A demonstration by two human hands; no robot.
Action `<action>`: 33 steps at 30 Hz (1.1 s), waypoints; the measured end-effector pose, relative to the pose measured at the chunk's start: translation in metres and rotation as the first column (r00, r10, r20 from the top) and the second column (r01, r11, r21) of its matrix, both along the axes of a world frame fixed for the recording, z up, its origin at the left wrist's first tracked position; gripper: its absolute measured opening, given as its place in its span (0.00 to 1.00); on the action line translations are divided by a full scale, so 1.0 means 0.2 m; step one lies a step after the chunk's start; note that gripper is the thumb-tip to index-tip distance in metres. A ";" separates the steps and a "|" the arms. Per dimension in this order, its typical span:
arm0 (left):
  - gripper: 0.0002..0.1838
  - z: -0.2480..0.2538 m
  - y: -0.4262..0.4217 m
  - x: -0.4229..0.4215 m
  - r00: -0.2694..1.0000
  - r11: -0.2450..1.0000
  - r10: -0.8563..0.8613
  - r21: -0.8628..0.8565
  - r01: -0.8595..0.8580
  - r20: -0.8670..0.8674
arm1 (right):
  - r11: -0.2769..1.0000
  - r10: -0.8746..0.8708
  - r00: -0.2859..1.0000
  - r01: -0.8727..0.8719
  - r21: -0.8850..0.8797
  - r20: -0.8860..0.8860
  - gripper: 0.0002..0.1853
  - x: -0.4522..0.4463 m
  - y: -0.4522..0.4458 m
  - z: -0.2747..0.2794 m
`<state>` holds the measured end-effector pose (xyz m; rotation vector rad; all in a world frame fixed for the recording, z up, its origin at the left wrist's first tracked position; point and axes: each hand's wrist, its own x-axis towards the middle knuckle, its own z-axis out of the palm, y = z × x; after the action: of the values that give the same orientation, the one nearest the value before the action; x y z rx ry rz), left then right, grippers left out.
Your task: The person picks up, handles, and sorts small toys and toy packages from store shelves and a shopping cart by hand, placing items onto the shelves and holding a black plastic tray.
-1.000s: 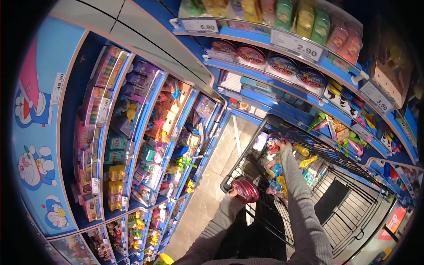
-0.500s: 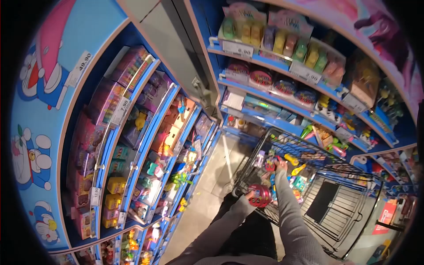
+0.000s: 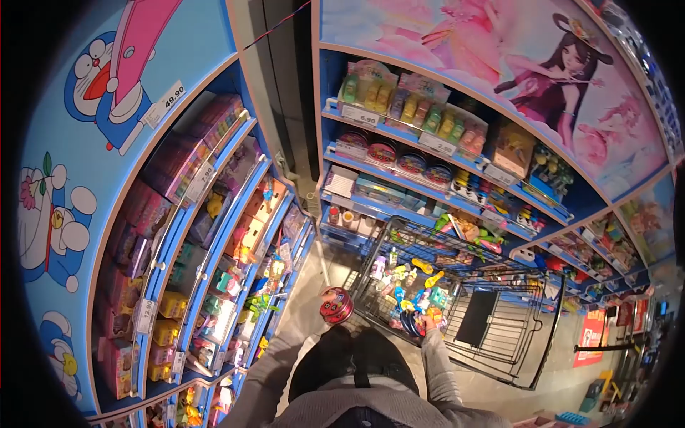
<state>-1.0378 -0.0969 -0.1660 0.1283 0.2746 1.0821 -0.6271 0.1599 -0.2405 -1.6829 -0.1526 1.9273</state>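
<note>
My left hand is closed on a stack of round red tins, held outside the shopping cart at its left. My right hand is at the near side of the black wire cart, its fingers bent. Close against it are dark blue round tins and small colourful items; what exactly its fingers grip is hidden. Inside the cart lie yellow toys, a pale bottle-shaped item and several other small packs. A dark panel sits on the cart's wire.
Stocked toy shelves with price tags rise on my left. Ahead, another shelf carries small bottles and round tins, with the cart close below it. A grey pillar stands between the shelves. Tiled floor shows beside the cart.
My left hand has moved left, away from the cart, with the red tins. My right hand has come back from the cart's middle to its near side. The view has tilted and shifted.
</note>
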 end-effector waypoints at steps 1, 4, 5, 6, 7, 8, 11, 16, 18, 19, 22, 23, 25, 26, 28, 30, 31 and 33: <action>0.17 0.05 0.25 0.08 0.999 0.999 -0.032 -0.019 0.033 0.014 | 0.995 0.093 0.994 -0.091 -0.027 0.053 0.19 0.07 -0.03 -0.10; 0.15 0.39 1.09 0.32 0.990 0.988 -0.134 -0.069 0.137 0.047 | 0.993 -0.108 0.993 0.111 0.043 -0.057 0.19 -0.22 -0.03 0.51; 0.14 0.41 1.12 0.36 0.984 0.982 -0.166 -0.085 0.171 0.061 | 0.997 0.057 0.983 -0.046 0.062 -0.174 0.20 -0.25 -0.03 0.67; 0.13 0.42 1.15 0.39 0.978 0.974 -0.196 -0.100 0.203 0.075 | 1.000 0.005 0.987 -0.006 0.004 0.159 0.19 -0.31 -0.06 0.81; 0.13 0.43 1.14 0.43 0.970 0.965 -0.225 -0.117 0.234 0.092 | 0.997 -0.051 0.997 0.048 0.054 0.054 0.19 -0.23 -0.07 0.53; 0.12 0.42 1.08 0.43 0.962 0.955 -0.250 -0.135 0.263 0.110 | 0.990 -0.099 0.994 0.104 0.099 -0.052 0.19 -0.15 -0.08 0.29; 0.12 0.44 1.10 0.51 0.935 0.921 -0.319 -0.183 0.344 0.154 | 0.986 -0.008 0.963 -0.038 0.165 0.271 0.16 -0.12 -0.08 0.46; 0.13 0.46 1.18 0.66 0.895 0.866 -0.384 -0.247 0.435 0.229 | 0.941 0.179 0.873 -0.286 0.179 0.453 0.18 0.08 -0.10 0.25; 0.14 0.46 1.17 0.70 0.879 0.842 -0.401 -0.273 0.464 0.259 | 0.980 0.028 0.966 -0.077 0.182 0.259 0.13 0.14 -0.12 0.22; 0.15 0.45 1.13 0.70 0.871 0.831 -0.408 -0.284 0.479 0.275 | 0.979 0.036 0.953 -0.094 0.182 0.300 0.13 0.19 -0.12 0.17; 0.17 0.41 1.02 0.71 0.845 0.795 -0.426 -0.312 0.520 0.323 | 0.948 0.108 0.847 -0.245 0.201 0.520 0.12 0.23 -0.14 0.31; 0.18 0.40 0.99 0.72 0.836 0.783 -0.432 -0.319 0.534 0.339 | 0.947 0.116 0.847 -0.252 0.200 0.519 0.12 0.25 -0.14 0.30; 0.20 0.39 1.01 0.80 0.815 0.756 -0.445 -0.332 0.564 0.373 | 0.976 0.011 0.964 -0.068 0.205 0.265 0.12 0.30 -0.16 0.29; 0.21 0.39 0.99 0.82 0.802 0.740 -0.451 -0.338 0.581 0.390 | 0.977 0.016 0.964 -0.072 0.202 0.265 0.12 0.31 -0.17 0.29; 0.20 0.40 0.96 0.83 0.833 0.762 -0.420 -0.358 0.539 0.359 | 0.984 -0.014 0.997 0.001 0.177 0.073 0.14 0.22 -0.19 0.45; 0.18 0.42 0.95 0.82 0.884 0.798 -0.364 -0.390 0.459 0.294 | 0.988 -0.055 0.991 0.072 0.138 -0.119 0.15 0.18 -0.21 0.56; 0.17 0.44 0.97 0.85 0.906 0.814 -0.334 -0.404 0.417 0.261 | 0.992 0.008 0.970 0.023 0.123 -0.245 0.14 0.22 -0.20 0.38; 0.15 0.47 1.04 0.90 0.944 0.841 -0.269 -0.431 0.328 0.193 | 0.997 0.000 0.981 0.016 0.082 -0.194 0.11 0.20 -0.20 0.29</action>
<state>-0.8582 0.1117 -0.0713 -0.3141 0.3766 0.6849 -0.5875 0.1207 -0.1817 -1.4314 -0.1485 2.0368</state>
